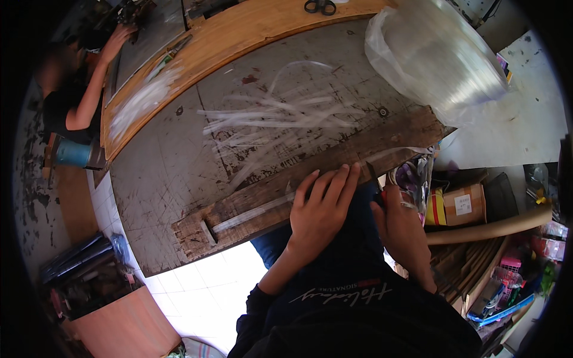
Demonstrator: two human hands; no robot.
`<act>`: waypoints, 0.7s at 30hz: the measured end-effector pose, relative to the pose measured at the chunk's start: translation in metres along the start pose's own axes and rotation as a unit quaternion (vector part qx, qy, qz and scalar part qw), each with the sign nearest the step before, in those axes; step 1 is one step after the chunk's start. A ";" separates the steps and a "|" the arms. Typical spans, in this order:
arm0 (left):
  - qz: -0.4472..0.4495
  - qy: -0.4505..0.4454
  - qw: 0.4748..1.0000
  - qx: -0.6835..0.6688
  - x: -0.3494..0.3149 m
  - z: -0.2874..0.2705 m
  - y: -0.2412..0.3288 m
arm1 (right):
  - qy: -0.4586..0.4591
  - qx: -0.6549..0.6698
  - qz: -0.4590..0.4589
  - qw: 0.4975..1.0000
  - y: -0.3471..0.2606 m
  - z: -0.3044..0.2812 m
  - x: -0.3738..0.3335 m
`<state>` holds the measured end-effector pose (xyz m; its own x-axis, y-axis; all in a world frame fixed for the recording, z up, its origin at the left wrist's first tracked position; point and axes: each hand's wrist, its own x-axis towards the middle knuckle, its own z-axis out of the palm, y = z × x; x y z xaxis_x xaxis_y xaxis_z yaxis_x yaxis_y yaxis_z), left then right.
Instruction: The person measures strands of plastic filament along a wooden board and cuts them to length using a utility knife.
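A long, worn wooden board (268,177) lies slantwise along the near edge of the table. On it runs a clear plastic strip (253,216), its left end close to a small upright metal piece (208,232). My left hand (322,206) rests flat on the strip and board, fingers stretched out and holding nothing. Just right of those fingertips, my right hand (401,230) is closed around a knife with a reddish handle. The dark knife blade (371,171) points up at the board's near edge. Beyond the blade the strip continues rightward past the board.
Loose clear strips (280,116) lie scattered on the grey table (161,197). A large roll of clear plastic (444,56) in a bag stands at the far right. Scissors (320,6) lie on the far wooden ledge (250,24). Another person (83,107) works at left. Cardboard (468,206) fills the right side.
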<state>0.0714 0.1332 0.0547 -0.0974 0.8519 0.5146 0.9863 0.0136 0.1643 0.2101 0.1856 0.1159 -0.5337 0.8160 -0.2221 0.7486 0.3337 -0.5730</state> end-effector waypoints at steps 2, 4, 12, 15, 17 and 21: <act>0.001 0.002 1.000 0.001 0.000 0.000 0.000 | -0.001 -0.003 -0.009 1.000 0.002 0.002 0.000; 0.001 0.004 1.000 -0.001 0.000 0.000 0.000 | -0.003 -0.002 -0.009 1.000 0.001 0.002 0.000; -0.007 -0.002 1.000 -0.002 0.003 0.000 0.000 | -0.038 0.006 0.059 0.997 -0.009 0.004 0.004; -0.007 -0.002 1.000 0.007 0.003 0.001 0.000 | -0.024 -0.051 0.039 0.998 -0.011 0.008 0.006; -0.011 0.002 1.000 0.018 0.002 0.002 -0.002 | -0.036 -0.086 0.053 0.994 -0.014 0.008 0.008; -0.016 -0.001 1.000 0.012 0.005 0.000 0.001 | -0.032 -0.086 0.037 0.995 -0.017 0.003 0.008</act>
<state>0.0719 0.1375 0.0570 -0.1292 0.8515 0.5081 0.9856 0.0540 0.1602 0.1921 0.1852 0.1218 -0.4951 0.8113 -0.3109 0.8399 0.3552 -0.4105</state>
